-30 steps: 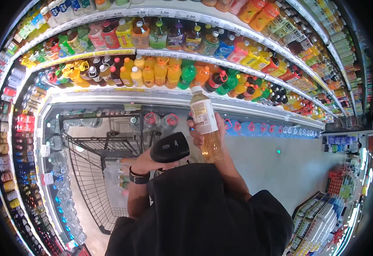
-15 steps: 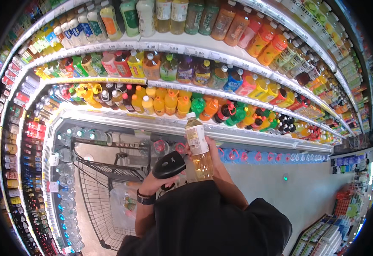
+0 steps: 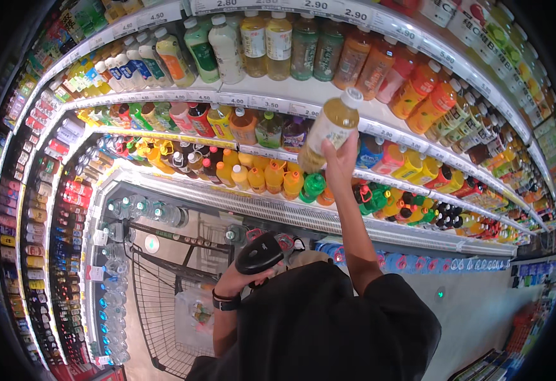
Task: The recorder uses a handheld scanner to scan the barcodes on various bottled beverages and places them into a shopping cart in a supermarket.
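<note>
My right hand [image 3: 339, 159] is wrapped round a bottle of pale yellow drink [image 3: 334, 124] with a white cap and a white label. The arm is stretched out, and the bottle tilts in front of the shelves, its cap towards the upper right. Behind it, similar pale yellow bottles [image 3: 278, 47] stand on the upper shelf [image 3: 291, 92], left of green-labelled and orange ones. Near my body, my left hand [image 3: 235, 282] grips a black handheld scanner [image 3: 259, 253]; the scanner's head hides most of the fingers. A dark band sits on the left wrist.
A wire shopping cart [image 3: 157, 305] stands at the left, with a plastic bag [image 3: 195, 311] in it. Lower shelves hold rows of coloured drinks, including orange bottles [image 3: 257, 181]. Large water bottles [image 3: 114, 305] line the floor along the left shelving. Stacked goods [image 3: 481, 368] stand at the lower right.
My right hand has carried the yellow bottle from near my chest up and out towards the shelves. The left hand keeps the scanner close to my body. The view has shifted upwards.
</note>
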A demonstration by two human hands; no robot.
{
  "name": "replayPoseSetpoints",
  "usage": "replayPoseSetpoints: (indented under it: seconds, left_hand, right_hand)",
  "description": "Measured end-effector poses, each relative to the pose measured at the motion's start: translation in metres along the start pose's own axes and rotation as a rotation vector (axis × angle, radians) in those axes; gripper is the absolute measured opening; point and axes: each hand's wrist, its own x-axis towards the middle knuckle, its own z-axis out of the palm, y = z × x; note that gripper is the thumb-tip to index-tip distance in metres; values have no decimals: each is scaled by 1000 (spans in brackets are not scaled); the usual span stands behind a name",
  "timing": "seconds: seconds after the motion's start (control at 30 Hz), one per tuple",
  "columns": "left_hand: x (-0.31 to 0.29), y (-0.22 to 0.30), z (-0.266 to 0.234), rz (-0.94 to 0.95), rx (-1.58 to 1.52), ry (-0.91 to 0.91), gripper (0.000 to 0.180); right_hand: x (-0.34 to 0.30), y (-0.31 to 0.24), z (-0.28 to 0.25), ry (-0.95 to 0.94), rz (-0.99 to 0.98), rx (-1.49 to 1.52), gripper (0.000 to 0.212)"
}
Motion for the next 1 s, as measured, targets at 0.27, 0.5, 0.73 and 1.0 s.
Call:
replayPoseSetpoints:
  seconds: [0.27, 0.5, 0.73, 1.0]
  left_hand:
    - [3, -2, -4, 93, -30, 162, 54]
    - [-20, -35, -18, 286, -237, 335, 42]
    - [-24, -13, -8, 329, -140, 532, 38]
    - [-14, -15, -30, 242, -64, 423, 40]
  right_hand:
    - [131, 49, 102, -41, -412, -139, 68]
    - [152, 88, 158, 139, -499, -328, 74]
    - [151, 104, 165, 287, -403, -387, 76]
    - [142, 102, 172, 264, -280, -555, 82]
